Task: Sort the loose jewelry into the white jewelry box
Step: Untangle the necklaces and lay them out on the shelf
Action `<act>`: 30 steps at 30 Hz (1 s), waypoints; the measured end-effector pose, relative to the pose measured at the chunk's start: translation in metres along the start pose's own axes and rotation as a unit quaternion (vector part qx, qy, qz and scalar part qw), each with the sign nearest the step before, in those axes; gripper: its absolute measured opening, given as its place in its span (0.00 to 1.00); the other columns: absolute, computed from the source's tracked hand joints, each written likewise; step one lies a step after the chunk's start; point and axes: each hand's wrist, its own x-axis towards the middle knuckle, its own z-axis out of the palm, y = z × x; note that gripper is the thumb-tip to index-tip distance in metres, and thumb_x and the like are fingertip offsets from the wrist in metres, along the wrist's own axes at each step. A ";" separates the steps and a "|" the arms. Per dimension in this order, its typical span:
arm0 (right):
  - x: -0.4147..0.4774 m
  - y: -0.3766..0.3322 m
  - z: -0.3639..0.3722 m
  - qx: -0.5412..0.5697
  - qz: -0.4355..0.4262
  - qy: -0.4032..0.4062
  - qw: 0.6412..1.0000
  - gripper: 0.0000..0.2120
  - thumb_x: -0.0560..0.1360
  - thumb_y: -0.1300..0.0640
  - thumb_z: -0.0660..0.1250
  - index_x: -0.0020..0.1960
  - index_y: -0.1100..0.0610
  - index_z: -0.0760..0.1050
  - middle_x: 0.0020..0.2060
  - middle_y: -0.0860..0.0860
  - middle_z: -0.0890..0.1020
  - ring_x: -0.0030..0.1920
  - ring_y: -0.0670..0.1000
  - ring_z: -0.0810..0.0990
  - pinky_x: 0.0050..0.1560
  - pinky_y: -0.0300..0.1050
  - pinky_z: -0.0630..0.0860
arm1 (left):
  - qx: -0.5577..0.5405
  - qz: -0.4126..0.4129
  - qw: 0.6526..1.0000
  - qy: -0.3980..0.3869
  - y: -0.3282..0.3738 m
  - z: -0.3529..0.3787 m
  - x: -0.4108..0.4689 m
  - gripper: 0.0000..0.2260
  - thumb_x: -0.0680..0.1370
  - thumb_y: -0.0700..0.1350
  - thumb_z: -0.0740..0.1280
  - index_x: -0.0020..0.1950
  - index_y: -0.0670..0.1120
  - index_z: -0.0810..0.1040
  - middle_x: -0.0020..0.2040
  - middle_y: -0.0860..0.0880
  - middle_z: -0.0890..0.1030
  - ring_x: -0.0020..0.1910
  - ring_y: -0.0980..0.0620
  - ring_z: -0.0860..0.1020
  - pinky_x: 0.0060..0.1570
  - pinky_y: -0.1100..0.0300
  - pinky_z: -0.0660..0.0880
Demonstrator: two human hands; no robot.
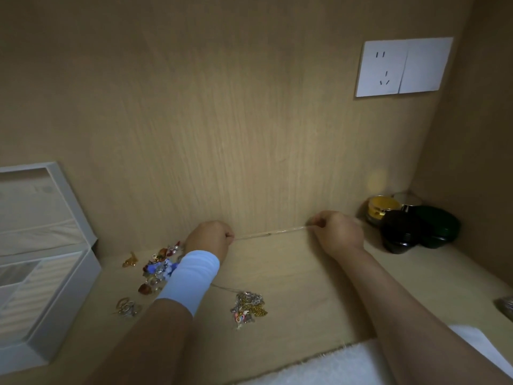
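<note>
Lower right, tucked into the corner: three jars (398,232), one yellow, one black, one dark green, plus a silvery cap (406,199) behind them (all crowded together). Upper right: one white socket plate (404,66) on the wood panel (222,120). Along the bottom edge: a white towel (319,368). Far left: the white box (63,287), open, its lid (69,195) leaning back against the panel.

Lying across the loose jewelry: the left forearm with its white band (191,279), hiding part of the coloured heap (159,266).

Mid-frame, low along the foot of the panel: one thin chain (270,233), pulled taut. Left hand (206,237) pinching its left end, fingers curled; right hand (337,232) pinching the right end, just beside the jars.

Loose on the desk (305,287), right of the box: the heap, one gold piece (130,259), one gold swirl (126,306), and one tangle (248,304) of gold and silver chains near the left forearm.
</note>
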 end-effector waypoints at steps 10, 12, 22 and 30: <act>-0.005 -0.001 0.003 -0.136 -0.114 -0.009 0.984 0.15 0.81 0.50 0.59 0.65 0.47 0.77 0.60 0.53 0.78 0.59 0.57 0.74 0.55 0.49 0.69 | 0.030 0.057 0.997 0.042 0.006 0.022 -0.013 0.12 0.81 0.39 0.60 0.59 0.43 0.80 0.58 0.44 0.77 0.58 0.46 0.74 0.54 0.56 0.73; -0.014 -0.007 0.005 -0.152 -0.142 -0.044 0.977 0.18 0.81 0.49 0.57 0.69 0.48 0.72 0.65 0.53 0.74 0.64 0.57 0.71 0.61 0.51 0.67 | -0.006 0.075 0.996 -0.049 0.017 0.021 -0.025 0.18 0.83 0.48 0.56 0.73 0.46 0.69 0.72 0.46 0.69 0.71 0.46 0.64 0.70 0.54 0.63; -0.028 -0.011 0.013 -0.155 -0.051 -0.224 0.961 0.38 0.81 0.35 0.44 0.81 0.58 0.41 0.81 0.57 0.43 0.80 0.56 0.41 0.77 0.64 0.41 | 0.069 0.056 0.982 -0.170 0.021 0.031 -0.035 0.29 0.83 0.61 0.43 0.80 0.49 0.42 0.80 0.52 0.40 0.78 0.55 0.40 0.77 0.53 0.41; -0.036 -0.038 0.001 -0.145 -0.180 -0.105 0.967 0.21 0.80 0.48 0.57 0.71 0.52 0.66 0.70 0.56 0.69 0.70 0.59 0.67 0.69 0.59 0.62 | -0.143 0.069 0.987 -0.005 -0.003 -0.014 -0.053 0.17 0.83 0.47 0.59 0.72 0.50 0.71 0.72 0.53 0.70 0.71 0.55 0.66 0.68 0.67 0.55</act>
